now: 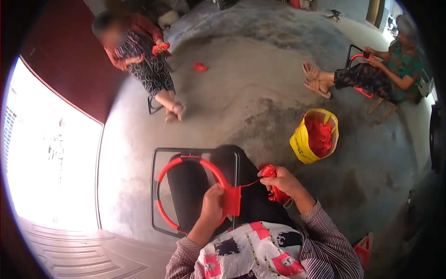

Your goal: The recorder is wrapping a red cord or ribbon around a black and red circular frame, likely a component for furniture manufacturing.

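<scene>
Red strand [251, 184] between both grips.
Left hand [213, 202] is clamped on the ring [168, 167]; right hand [285, 182] on red bundle [278, 195].

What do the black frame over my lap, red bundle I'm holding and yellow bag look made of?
Black frame: probably painted metal; thin bars, rounded corners.
Red bundle: likely satiny fabric or ribbon, loosely bunched.
Yellow bag: perhaps coated plastic, smooth and stiff-walled.
</scene>
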A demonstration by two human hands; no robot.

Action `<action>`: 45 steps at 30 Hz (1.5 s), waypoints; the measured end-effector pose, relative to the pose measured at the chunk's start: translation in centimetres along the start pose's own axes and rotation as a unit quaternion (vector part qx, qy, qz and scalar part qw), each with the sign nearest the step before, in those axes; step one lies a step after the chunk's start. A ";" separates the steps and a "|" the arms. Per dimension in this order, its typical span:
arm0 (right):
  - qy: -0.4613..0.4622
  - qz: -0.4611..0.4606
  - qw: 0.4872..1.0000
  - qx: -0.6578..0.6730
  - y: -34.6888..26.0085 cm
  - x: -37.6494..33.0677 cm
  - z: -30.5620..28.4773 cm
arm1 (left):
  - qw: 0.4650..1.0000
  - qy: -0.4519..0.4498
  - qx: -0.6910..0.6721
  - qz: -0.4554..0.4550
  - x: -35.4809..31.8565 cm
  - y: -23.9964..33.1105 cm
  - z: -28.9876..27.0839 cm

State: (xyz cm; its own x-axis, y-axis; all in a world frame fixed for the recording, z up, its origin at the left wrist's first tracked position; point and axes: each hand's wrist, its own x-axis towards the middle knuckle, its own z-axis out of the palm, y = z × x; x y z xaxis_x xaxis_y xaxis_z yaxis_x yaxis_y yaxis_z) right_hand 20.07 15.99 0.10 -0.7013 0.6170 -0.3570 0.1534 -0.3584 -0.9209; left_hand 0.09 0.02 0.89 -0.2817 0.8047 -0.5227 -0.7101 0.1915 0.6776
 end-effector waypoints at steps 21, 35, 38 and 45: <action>-0.135 -0.255 0.894 0.344 -16.8 14.0 6.0 | 0.997 0.066 -0.026 -0.014 -0.6 0.9 0.4; -0.092 -0.212 0.896 0.380 -14.3 17.9 7.0 | 0.994 0.105 -0.003 0.005 -0.5 1.3 0.8; -0.099 -0.213 0.903 0.360 -13.8 18.6 6.9 | 0.990 0.136 0.022 0.014 0.2 0.9 0.7; -0.085 -0.188 0.901 0.382 -12.7 19.1 7.1 | 0.992 0.126 -0.025 -0.001 -0.3 1.0 1.5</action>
State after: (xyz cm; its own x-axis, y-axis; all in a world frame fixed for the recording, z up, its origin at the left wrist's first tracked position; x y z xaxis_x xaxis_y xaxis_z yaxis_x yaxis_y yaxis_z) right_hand -0.19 27.38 6.07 -0.7095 0.7031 0.0471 -0.5960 -0.5631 -0.5724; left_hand 0.38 0.81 2.48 -0.4269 0.6377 -0.6412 -0.7405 0.1604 0.6526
